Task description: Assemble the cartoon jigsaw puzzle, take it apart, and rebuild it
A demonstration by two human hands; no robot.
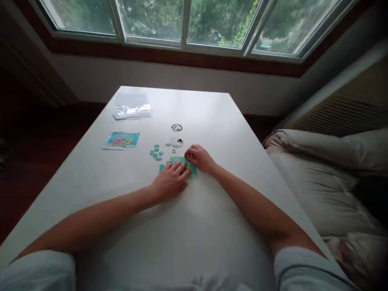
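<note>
Partly joined teal jigsaw lying flat around the middle of the tabletop between left and right edges, largely covered by the hands. Left hand laid across its left and middle portion from the near side, fingers spread and lowered, not visibly pinching anything. Right hand at its far right corner, thumb and fingertips drawn close together, touching or just above the surface; cannot tell whether pinching a piece. Jigsaw thus under the left fingers, and just below and on the near side of the right fingertips. By judgement, in the midst of fitting or seating a piece at the far right border, left hand probably for steadying. Next move likely to call for a small, light push from the right fingertips, without disturbing neighbouring joins. Left of the jigsaw and toward the far edge, loose pieces in a small cluster, plus a few strays nearer the jigsaw. Farther on, two round metallic-looking discs, one behind the other. Toward the left edge, a printed picture sheet, apparently in clear wrapping; by the far left corner, a clear plastic bag. Past the right edge, a pale cushioned seat.
</note>
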